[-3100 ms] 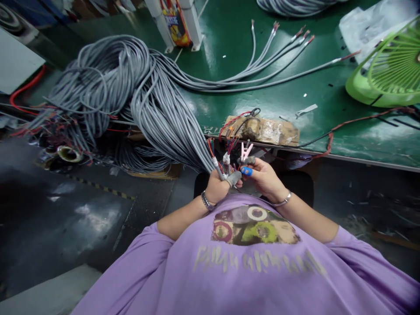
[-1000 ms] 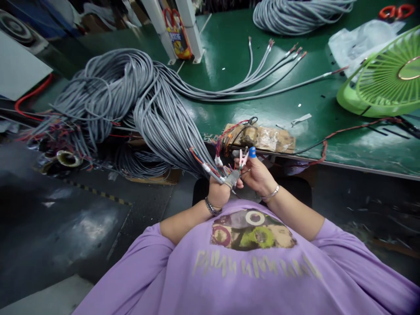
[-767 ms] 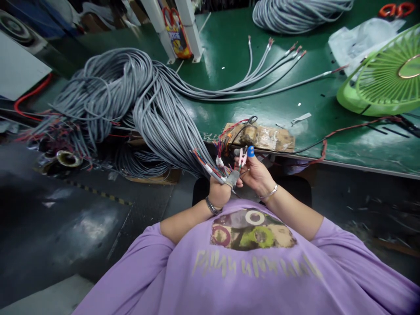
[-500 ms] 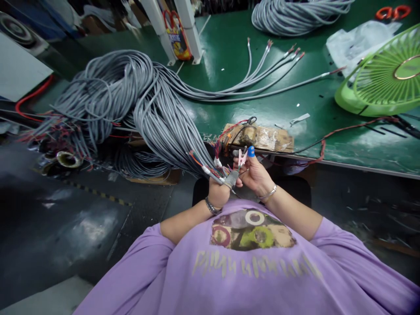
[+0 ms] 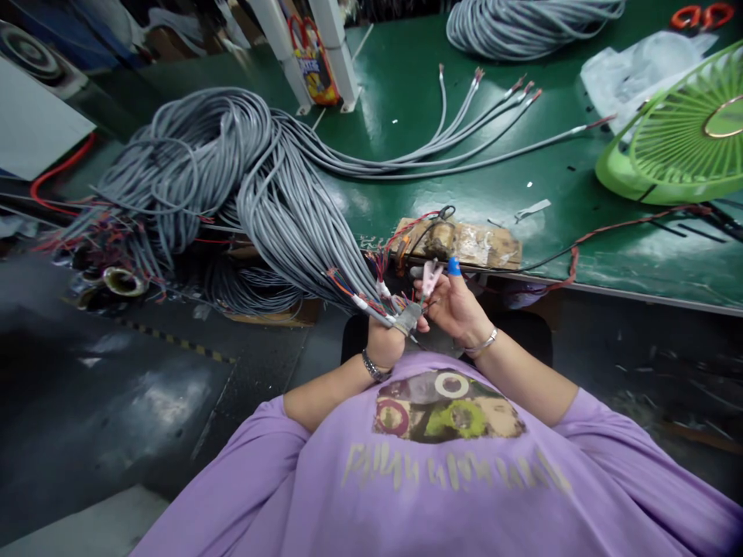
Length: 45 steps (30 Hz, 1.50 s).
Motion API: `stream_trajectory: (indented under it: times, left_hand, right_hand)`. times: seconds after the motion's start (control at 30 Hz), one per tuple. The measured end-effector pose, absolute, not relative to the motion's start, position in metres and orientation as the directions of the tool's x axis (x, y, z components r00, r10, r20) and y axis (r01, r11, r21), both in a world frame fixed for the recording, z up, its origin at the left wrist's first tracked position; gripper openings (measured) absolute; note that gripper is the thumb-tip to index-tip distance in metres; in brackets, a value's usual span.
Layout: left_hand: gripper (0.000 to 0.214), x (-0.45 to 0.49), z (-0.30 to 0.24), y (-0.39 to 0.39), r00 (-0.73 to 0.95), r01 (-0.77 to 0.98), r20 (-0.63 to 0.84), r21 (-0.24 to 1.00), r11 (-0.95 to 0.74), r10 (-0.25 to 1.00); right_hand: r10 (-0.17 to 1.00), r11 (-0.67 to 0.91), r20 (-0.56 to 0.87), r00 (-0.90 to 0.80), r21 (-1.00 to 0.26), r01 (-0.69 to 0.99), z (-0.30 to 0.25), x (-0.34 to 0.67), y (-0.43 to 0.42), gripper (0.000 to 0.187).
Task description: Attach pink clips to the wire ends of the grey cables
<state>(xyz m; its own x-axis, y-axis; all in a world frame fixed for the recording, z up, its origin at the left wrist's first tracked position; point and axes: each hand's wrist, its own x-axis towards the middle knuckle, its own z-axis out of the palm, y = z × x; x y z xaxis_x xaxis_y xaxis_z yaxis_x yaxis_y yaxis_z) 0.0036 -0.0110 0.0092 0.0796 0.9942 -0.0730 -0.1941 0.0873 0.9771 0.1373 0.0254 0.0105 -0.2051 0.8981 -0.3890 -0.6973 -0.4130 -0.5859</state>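
My left hand [image 5: 386, 346] is closed around the end of a grey cable [image 5: 377, 311], whose sheath is cut back to thin coloured wires [image 5: 340, 282]. Grey wrapping [image 5: 408, 318] covers its thumb. Close beside it, my right hand [image 5: 461, 316] has its fingers bent around a small pink clip-like tool [image 5: 432, 277]; a blue cover [image 5: 453, 266] sits on the thumb. Between the hands are several thin wires, too small to tell apart. From the left hand, a thick bundle of grey cables [image 5: 302, 209] runs up onto the green bench [image 5: 395, 205].
A worn wooden block [image 5: 487, 246] with a soldering-type lump and wires lies at the bench edge. Further right stand a green fan [image 5: 685, 143], a plastic bag [image 5: 638, 73] and orange-handled scissors [image 5: 702, 17]. Another cable coil [image 5: 528, 29] lies at the back, near a white post [image 5: 342, 54].
My right hand has shifted slightly right, and the pink tool has turned a little with it. The left hand stays almost in place on the cable.
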Motion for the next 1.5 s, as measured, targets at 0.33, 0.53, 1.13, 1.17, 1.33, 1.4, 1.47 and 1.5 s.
stream_trajectory:
  times: [0.33, 0.53, 1.13, 1.17, 1.33, 1.4, 1.47, 1.5]
  left_hand:
    - [0.038, -0.007, 0.02, -0.01, 0.217, -0.24, -0.19, 0.94, 0.241, 0.958]
    - [0.034, -0.004, 0.017, -0.006, 0.214, -0.277, -0.182, 0.931, 0.239, 0.96]
    - [0.039, -0.011, 0.013, -0.011, 0.262, -0.001, -0.157, 0.987, 0.163, 0.952]
    - [0.039, -0.011, 0.012, -0.011, 0.265, 0.005, -0.153, 0.988, 0.157, 0.952]
    - [0.039, -0.01, 0.012, -0.011, 0.277, 0.011, -0.12, 0.993, 0.122, 0.953]
    - [0.039, -0.01, 0.016, -0.011, 0.29, 0.017, -0.123, 0.992, 0.123, 0.949]
    - [0.038, -0.01, 0.019, -0.012, 0.31, 0.02, -0.135, 0.991, 0.136, 0.941]
    - [0.038, -0.01, 0.021, -0.012, 0.316, 0.019, -0.142, 0.989, 0.144, 0.938]
  right_hand:
    - [0.918, -0.391, -0.332, -0.216, -0.667, -0.634, 0.015, 0.145, 0.028, 0.035]
    - [0.888, -0.449, -0.264, -0.376, -0.673, -0.588, 0.007, 0.152, 0.009, 0.04]
    - [0.804, -0.47, -0.234, -0.546, -0.813, -0.344, 0.011, 0.178, 0.008, 0.028]
    - [0.812, -0.463, -0.238, -0.533, -0.82, -0.338, 0.013, 0.177, 0.008, 0.026]
    - [0.847, -0.441, -0.27, -0.457, -0.837, -0.323, 0.013, 0.171, 0.006, 0.028]
    - [0.844, -0.455, -0.286, -0.454, -0.83, -0.323, 0.012, 0.17, 0.005, 0.029]
    - [0.833, -0.487, -0.319, -0.451, -0.81, -0.326, 0.01, 0.169, 0.003, 0.031]
    - [0.829, -0.502, -0.338, -0.444, -0.8, -0.328, 0.009, 0.168, 0.003, 0.032]
